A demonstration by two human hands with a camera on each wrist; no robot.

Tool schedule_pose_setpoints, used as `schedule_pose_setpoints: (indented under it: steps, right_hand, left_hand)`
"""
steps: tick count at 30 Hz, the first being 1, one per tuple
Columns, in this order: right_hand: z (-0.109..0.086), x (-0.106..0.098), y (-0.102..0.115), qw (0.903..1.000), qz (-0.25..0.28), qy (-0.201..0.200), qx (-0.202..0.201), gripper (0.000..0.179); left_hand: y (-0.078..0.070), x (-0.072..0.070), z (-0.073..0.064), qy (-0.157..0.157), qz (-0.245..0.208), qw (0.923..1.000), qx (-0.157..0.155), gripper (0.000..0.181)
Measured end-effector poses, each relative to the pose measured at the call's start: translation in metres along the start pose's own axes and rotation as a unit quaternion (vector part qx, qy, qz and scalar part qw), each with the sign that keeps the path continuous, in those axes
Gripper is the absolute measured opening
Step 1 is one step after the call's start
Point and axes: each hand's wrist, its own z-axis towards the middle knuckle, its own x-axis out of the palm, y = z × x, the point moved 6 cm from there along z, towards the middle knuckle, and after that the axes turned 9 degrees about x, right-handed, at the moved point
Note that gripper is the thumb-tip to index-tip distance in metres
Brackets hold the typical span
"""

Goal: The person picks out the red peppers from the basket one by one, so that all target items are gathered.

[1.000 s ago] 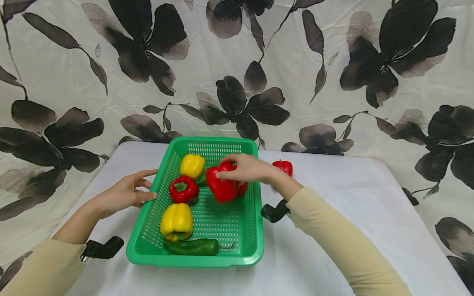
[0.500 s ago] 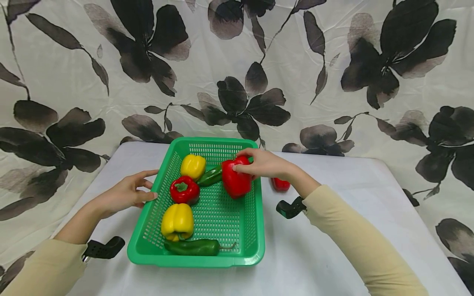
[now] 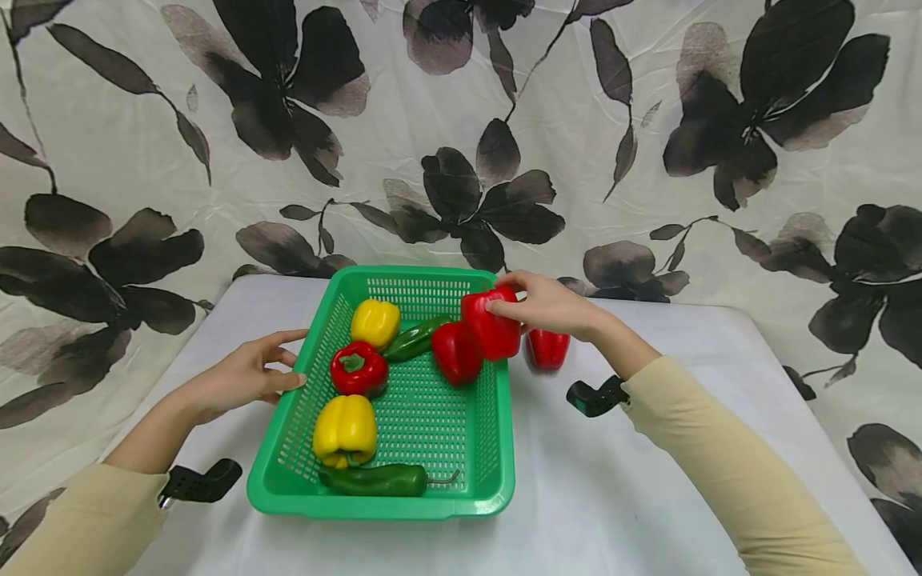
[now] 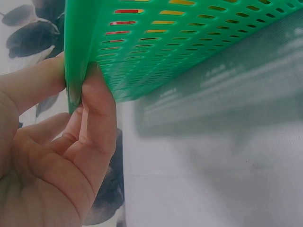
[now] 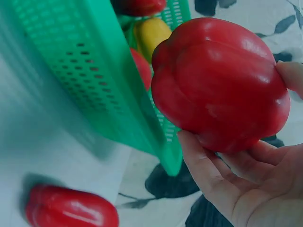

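Note:
My right hand [image 3: 551, 306] holds a red bell pepper [image 3: 491, 323] between thumb and fingers, above the right rim of the green plastic basket [image 3: 504, 448]. In the right wrist view that pepper [image 5: 220, 85] fills the grip, beside the basket wall. My left hand [image 3: 241, 372] pinches the basket's left rim, thumb on one side and fingers on the other, as the left wrist view shows. Inside the basket lie another red bell pepper [image 3: 457, 356] partly behind the held one, a red one [image 3: 358, 368] at the left, and yellow bell peppers [image 3: 345, 432].
Two long green peppers [image 3: 389, 481] lie in the basket, one at the front and one farther back. On the white table [image 3: 648, 448], just right of the basket, sits a red bell pepper [image 3: 547, 350]. A floral cloth [image 3: 612, 160] hangs behind the table.
My right hand has carried the red bell pepper rightward and up, from over the basket's inside to its right rim. The red pepper beneath has come into view. The left hand stays put.

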Motion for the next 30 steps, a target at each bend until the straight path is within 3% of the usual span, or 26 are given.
schedule_pose_setpoints:
  steps: [30]
  right_hand:
    - [-0.021,-0.055,-0.047,0.9974,-0.01,-0.063,0.034,0.06]
  left_hand:
    - [0.0,0.0,0.0,0.0,0.005,1.0,0.0,0.08]
